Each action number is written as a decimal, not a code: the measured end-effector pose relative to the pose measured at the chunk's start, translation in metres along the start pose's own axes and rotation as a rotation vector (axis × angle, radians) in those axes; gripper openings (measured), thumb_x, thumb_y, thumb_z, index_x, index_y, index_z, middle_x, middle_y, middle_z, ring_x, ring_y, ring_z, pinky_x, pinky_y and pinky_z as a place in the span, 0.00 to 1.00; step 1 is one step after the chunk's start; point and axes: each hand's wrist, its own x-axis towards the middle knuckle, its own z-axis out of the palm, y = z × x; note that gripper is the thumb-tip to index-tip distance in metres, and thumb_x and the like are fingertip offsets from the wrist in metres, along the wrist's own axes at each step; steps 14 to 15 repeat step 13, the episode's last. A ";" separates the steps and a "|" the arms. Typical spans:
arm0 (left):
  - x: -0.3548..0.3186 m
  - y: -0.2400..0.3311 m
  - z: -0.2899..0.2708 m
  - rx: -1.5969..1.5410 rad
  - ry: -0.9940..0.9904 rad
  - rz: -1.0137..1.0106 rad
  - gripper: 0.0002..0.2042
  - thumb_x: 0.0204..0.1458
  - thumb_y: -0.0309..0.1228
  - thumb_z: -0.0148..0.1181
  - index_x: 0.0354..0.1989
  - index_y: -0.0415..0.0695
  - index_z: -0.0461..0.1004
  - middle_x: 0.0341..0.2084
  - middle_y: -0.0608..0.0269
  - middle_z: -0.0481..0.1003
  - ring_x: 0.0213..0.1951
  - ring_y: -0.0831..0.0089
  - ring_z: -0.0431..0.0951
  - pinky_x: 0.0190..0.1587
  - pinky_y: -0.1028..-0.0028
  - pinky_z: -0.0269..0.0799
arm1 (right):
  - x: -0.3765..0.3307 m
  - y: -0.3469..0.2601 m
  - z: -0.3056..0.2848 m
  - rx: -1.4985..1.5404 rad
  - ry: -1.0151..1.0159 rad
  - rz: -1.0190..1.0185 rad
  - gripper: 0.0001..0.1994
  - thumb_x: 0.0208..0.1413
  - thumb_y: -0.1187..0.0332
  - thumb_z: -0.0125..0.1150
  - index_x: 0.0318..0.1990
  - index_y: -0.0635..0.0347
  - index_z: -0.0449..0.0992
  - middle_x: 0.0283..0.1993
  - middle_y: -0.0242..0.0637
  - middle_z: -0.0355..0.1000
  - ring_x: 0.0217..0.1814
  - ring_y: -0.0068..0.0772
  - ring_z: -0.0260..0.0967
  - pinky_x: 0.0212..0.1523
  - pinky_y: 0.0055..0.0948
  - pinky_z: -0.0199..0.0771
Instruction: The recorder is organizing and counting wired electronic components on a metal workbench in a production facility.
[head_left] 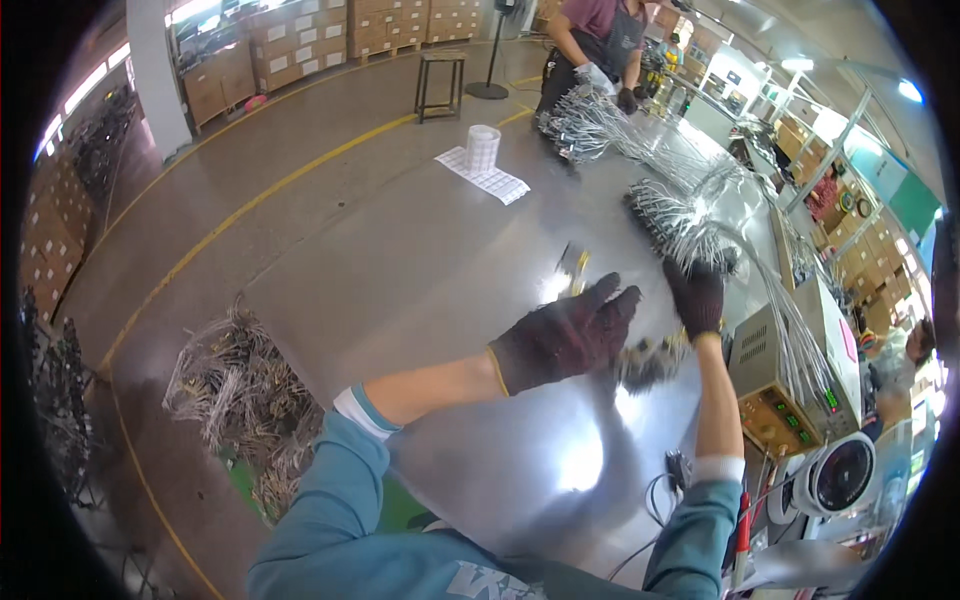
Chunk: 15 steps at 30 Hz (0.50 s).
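Over the shiny grey metal table, both of the person's arms reach forward in teal sleeves and dark knitted gloves. The left hand hovers flat with its fingers stretched out and close together, gripping nothing. The right hand is raised at the near end of a long bundle of thin silvery wire leads with dark ends; its fingers appear curled toward the strands, though whether they actually pinch any cannot be told.

That bundle lies along the right side of the table, arching toward a beige box-shaped tester with lit green digits. Just below the hands sits a small blurred clump of yellowish connector pieces.

Judging by their look, the leads are light and limp. They would likely sag and fan out when lifted, and could tangle or slip through gloved fingers. Gathering them as a group near the dark ends seems the surest hold.

Farther up the table another person in dark gloves handles a similar bundle. A heap of wire offcuts lies on the floor at left.
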 end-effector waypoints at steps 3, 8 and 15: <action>0.009 -0.035 0.015 -1.309 0.110 -0.070 0.17 0.62 0.33 0.54 0.57 0.44 0.75 0.65 0.51 0.74 0.66 0.53 0.73 0.75 0.52 0.63 | 0.030 0.052 0.018 -0.099 0.324 0.171 0.37 0.66 0.41 0.64 0.67 0.69 0.74 0.55 0.64 0.80 0.55 0.66 0.79 0.56 0.52 0.78; 0.000 0.060 0.015 -0.170 0.149 -0.159 0.13 0.59 0.32 0.57 0.50 0.44 0.79 0.55 0.53 0.78 0.61 0.56 0.76 0.70 0.54 0.67 | -0.014 -0.026 0.015 0.146 0.004 -0.151 0.38 0.64 0.51 0.70 0.75 0.62 0.66 0.67 0.60 0.74 0.67 0.60 0.74 0.67 0.47 0.75; 0.012 0.072 -0.010 0.424 0.108 0.208 0.18 0.72 0.37 0.56 0.67 0.50 0.75 0.51 0.56 0.83 0.50 0.62 0.81 0.49 0.66 0.84 | -0.082 -0.008 0.115 0.021 -0.243 -0.246 0.40 0.60 0.48 0.71 0.75 0.56 0.67 0.71 0.54 0.70 0.71 0.57 0.70 0.71 0.55 0.67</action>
